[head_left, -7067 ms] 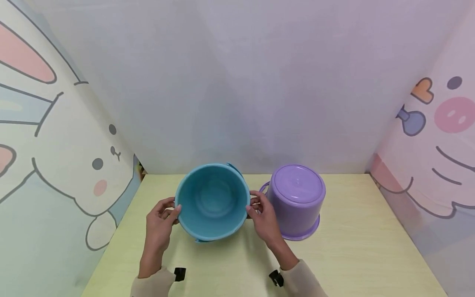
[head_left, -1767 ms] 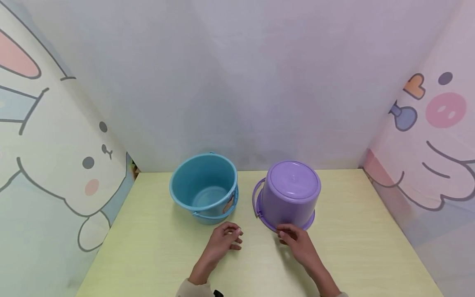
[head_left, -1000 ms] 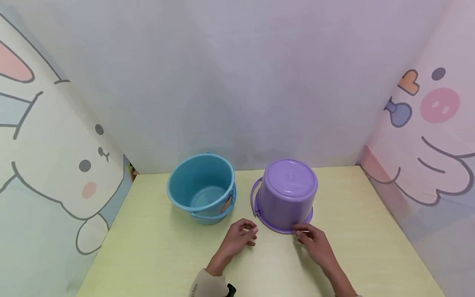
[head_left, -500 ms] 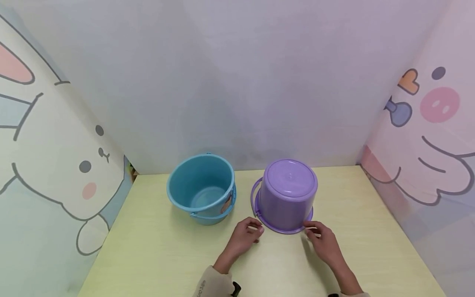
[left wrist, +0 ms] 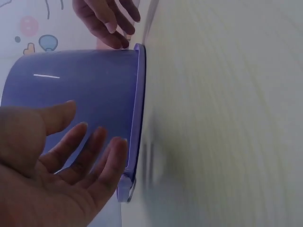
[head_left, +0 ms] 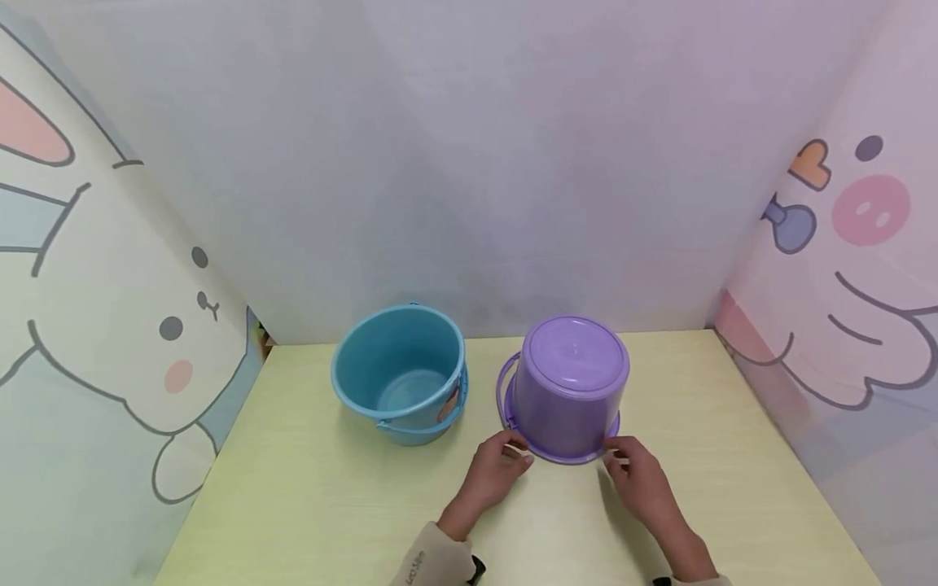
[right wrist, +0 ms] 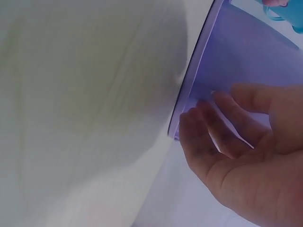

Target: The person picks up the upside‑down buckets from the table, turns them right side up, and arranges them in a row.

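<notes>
A purple bucket [head_left: 573, 399] stands upside down on the table, its base up and its rim on the tabletop. Its handle [head_left: 504, 389] sticks out at the left. My left hand [head_left: 493, 472] is at the rim's front left, fingers loosely bent and apart, gripping nothing. At the front right of the rim is my right hand [head_left: 639, 480], its fingertips at or just touching the rim; in the right wrist view its fingers [right wrist: 199, 137] are loosely bent beside the wall. A blue bucket [head_left: 399, 374] stands upright to the left, mouth up, handle hanging at its right.
The pale wooden table [head_left: 308, 488] carries both buckets near its back edge. A plain light cloth wall [head_left: 469, 163] rises behind. Side walls show a cartoon rabbit [head_left: 132, 309] at left and a cartoon pig [head_left: 865, 268] at right.
Earlier both hands held the blue bucket tilted by its sides; now it stands released. The hands have moved to the purple bucket, the left hand lately sliding rightward to its rim.
</notes>
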The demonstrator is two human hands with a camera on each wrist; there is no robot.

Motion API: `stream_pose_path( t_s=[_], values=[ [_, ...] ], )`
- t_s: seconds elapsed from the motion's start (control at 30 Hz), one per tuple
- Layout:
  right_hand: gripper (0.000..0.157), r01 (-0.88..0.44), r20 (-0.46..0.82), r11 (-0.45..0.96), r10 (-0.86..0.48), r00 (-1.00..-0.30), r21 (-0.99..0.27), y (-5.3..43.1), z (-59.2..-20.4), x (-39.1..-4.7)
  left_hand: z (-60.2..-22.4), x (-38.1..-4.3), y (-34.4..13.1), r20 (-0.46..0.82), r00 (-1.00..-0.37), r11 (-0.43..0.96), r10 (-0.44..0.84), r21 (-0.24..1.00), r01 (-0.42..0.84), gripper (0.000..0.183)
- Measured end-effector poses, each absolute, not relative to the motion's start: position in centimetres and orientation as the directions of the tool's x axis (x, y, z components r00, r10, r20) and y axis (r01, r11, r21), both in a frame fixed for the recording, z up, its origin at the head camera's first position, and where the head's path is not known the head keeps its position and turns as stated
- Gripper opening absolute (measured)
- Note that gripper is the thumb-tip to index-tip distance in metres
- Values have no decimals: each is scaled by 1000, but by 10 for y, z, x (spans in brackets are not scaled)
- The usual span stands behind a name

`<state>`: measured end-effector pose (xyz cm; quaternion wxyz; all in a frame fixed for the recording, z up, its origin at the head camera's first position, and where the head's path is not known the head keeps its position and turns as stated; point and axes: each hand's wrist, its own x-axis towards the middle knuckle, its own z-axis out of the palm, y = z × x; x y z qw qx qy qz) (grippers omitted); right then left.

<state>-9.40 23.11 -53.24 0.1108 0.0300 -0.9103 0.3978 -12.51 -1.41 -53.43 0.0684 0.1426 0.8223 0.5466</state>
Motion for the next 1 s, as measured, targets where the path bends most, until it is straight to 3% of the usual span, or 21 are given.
stream_pose_path(
  t_s=[0.1,0.27,0.53,0.73,1.0],
  values=[
    [26,-178,236,772,-38,-971,-610,230,-533,-95,-537,-124,-10,146,-936,514,319,803,301,19],
    [30,-247,247,850,-142,-958,-466,228,-535,-94,-543,-122,0,288,-885,727,365,507,464,22],
    [35,-293,263,877,-202,-944,-381,228,-535,-92,-547,-122,12,270,-846,831,460,206,517,27],
    [40,-383,295,867,-293,-910,-320,229,-536,-93,-546,-122,14,250,-826,841,505,74,537,26],
    [41,-431,356,853,-320,-878,-296,226,-544,-96,-547,-124,14,303,-799,831,520,38,555,17]
  ],
)
